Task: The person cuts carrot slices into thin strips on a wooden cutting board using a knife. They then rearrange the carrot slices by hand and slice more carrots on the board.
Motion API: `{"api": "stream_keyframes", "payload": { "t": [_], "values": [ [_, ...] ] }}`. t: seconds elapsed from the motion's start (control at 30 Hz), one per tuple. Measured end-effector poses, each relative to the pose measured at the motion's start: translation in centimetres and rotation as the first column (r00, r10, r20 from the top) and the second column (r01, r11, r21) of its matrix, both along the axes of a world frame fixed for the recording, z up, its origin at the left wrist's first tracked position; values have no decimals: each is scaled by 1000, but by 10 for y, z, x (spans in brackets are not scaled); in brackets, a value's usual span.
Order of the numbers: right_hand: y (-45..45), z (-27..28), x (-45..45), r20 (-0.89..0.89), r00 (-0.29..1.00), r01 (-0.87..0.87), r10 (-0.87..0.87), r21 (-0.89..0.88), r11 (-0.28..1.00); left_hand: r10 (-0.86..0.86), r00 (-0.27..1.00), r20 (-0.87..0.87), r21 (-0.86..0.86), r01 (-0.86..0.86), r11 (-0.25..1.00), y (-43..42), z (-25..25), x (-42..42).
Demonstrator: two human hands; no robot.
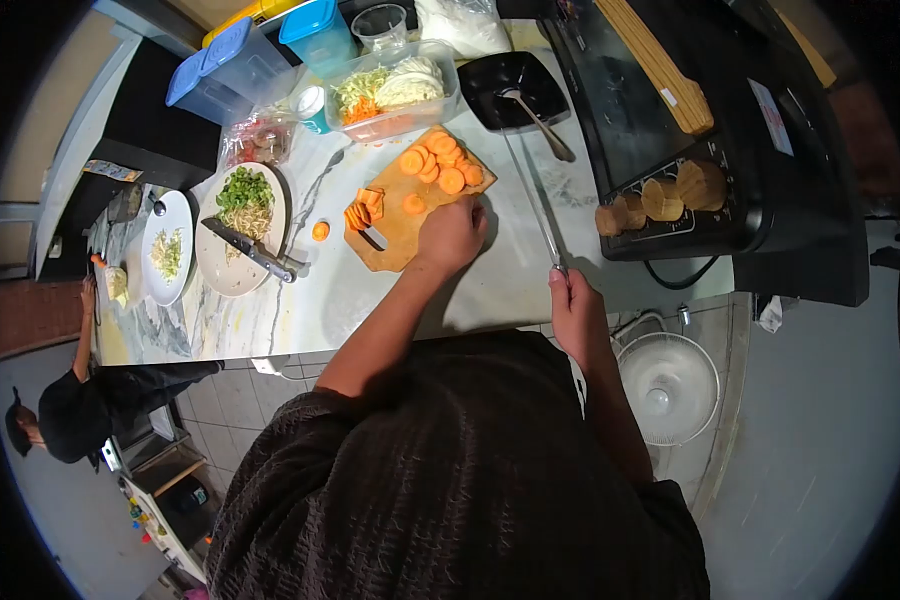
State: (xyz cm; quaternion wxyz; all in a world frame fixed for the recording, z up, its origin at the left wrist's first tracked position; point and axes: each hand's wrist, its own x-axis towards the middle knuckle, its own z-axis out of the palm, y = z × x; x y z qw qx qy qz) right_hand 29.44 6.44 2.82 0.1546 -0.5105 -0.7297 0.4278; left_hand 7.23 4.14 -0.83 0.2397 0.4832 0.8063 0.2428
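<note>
My left hand [452, 235] rests with curled fingers at the right edge of the wooden cutting board [395, 235]. Whatever its fingers may hold is hidden. A single carrot slice [413, 204] lies just left of it. Farther up the board is a heap of round carrot slices [440, 160], and cut carrot pieces [363, 210] sit at its left side. To the right, my right hand [578, 310] is closed round the handle of a long, narrow knife [537, 200], whose blade points away from me over the counter.
A second knife [250, 250] lies across a plate [240, 285] of greens and sprouts. Behind the board stand a tub [445, 105] of shredded vegetables and a black bowl [480, 90] with a spoon. An oven-like appliance [670, 190] is at right. Another person [75, 415] stands far left.
</note>
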Motion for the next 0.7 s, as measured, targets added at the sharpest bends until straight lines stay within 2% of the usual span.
{"api": "stream_keyframes", "payload": {
  "t": [0.07, 0.3, 0.4, 0.5, 0.7],
  "values": [
    [-4, 2, 3, 5, 1000, 11, -11, -19, 1000, 0, 1000, -18, 57, 1, 998, 0, -5, -1],
    [-2, -10, 6, -25, 1000, 17, -18, -20, 1000, -2, 1000, 0, 7, 2, 1000, -2, 2, -6],
    [0, -7, 2, -34, 999, 3, -3, -7, 1000, 7, 1000, 8, 79, -8, 997, -5, 3, -9],
    [3, 0, -5, 18, 1000, -17, 19, -76, 997, 87, 995, 42, 82, -90, 993, -8, 17, -12],
    [6, -3, -28, 16, 994, -109, 110, -57, 992, 342, 939, -41, 8, -342, 940, -31, 21, -36]
  ]
}}
